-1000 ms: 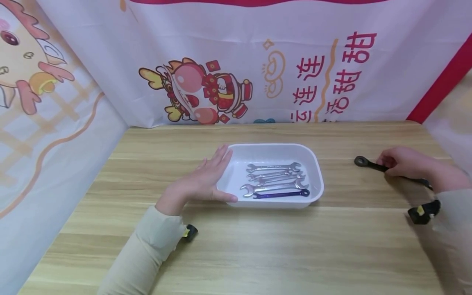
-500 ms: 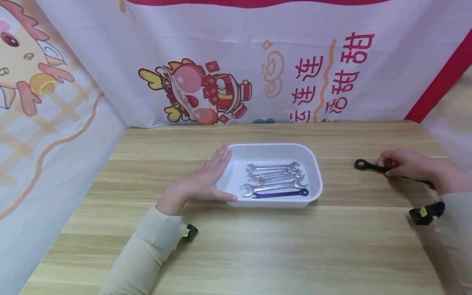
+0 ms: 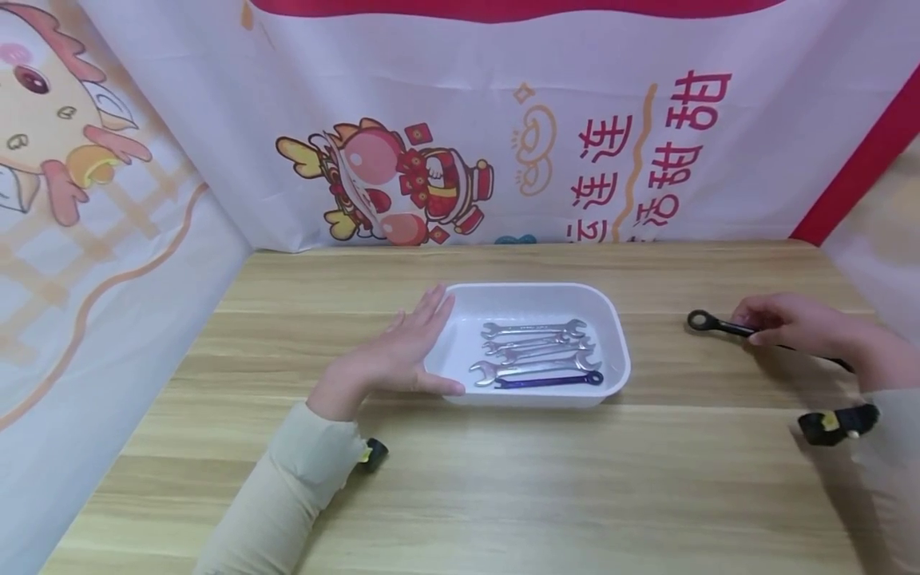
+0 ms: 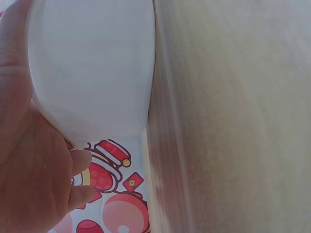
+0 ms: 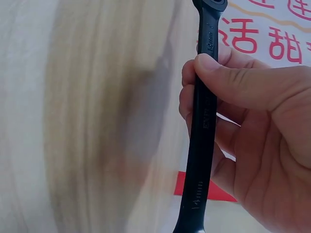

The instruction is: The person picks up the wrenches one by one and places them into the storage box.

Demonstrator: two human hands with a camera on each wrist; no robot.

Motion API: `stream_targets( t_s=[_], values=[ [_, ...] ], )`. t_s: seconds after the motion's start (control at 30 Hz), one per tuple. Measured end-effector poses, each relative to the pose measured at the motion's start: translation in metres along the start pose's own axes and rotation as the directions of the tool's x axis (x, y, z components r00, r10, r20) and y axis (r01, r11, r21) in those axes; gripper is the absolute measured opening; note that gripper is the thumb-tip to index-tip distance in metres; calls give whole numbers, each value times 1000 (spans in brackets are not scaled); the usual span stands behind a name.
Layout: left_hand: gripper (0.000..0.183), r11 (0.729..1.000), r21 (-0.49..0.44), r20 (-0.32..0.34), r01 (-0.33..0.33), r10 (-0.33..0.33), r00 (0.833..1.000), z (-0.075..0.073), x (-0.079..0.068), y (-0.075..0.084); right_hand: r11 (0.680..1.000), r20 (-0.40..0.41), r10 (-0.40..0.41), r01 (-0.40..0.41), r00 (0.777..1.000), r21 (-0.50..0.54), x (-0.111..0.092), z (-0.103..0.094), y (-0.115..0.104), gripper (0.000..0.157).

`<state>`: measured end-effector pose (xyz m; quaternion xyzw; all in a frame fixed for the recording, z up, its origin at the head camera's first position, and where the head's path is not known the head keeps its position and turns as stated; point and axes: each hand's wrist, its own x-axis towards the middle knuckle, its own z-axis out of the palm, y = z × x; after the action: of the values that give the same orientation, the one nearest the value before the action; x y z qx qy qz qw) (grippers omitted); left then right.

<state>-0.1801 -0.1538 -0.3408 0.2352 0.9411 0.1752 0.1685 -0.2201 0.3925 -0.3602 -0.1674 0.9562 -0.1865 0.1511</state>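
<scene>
My left hand (image 3: 391, 351) rests against the left end of a white plastic tray (image 3: 620, 335), its fingers straight along the rim and the thumb at the front corner. Inside the tray lie several silver open-end wrenches (image 3: 535, 367) and a purple combination wrench (image 3: 549, 381). At the right, my right hand (image 3: 798, 323) pinches a black combination wrench (image 3: 707, 321) by its shaft. In the right wrist view, the thumb presses on the black shaft, which is stamped 14mm, with the fingers behind it. In the left wrist view, the palm lies along the tray's outer wall (image 4: 92, 73).
The wood-grain table (image 3: 503, 495) carries the tray at its middle. A white printed cloth (image 3: 431, 64) hangs behind the table's back edge, and another patterned cloth (image 3: 108, 319) stands along the left side. Black wrist devices (image 3: 837, 425) sit at both sleeves.
My right hand still holds the black wrench; the hand and its sleeve have shifted slightly, with more shadow showing below the wrench. My left hand stays on the tray.
</scene>
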Motion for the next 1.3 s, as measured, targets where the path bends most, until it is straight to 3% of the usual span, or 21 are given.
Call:
stream_targets(
  t_s=[0.33, 0.7, 1.03, 1.3],
  values=[
    [128, 1000, 28, -7, -1, 1, 1000, -1, -1, 1, 1000, -16, 11, -11, 1000, -7, -1, -5, -14, 20],
    [127, 1000, 31, 0, 3, -3, 1000, 0, 0, 2, 1000, -86, -18, 19, 996, 14, -3, -6, -28, 20],
    [128, 1000, 26, -3, -2, 2, 1000, -1, -1, 2, 1000, -67, 4, -2, 998, 29, -3, -9, -41, 20],
    [128, 1000, 16, -1, -1, 1, 1000, -1, -1, 1, 998, -122, -58, 60, 991, 10, -6, -8, -49, 21]
  ],
)
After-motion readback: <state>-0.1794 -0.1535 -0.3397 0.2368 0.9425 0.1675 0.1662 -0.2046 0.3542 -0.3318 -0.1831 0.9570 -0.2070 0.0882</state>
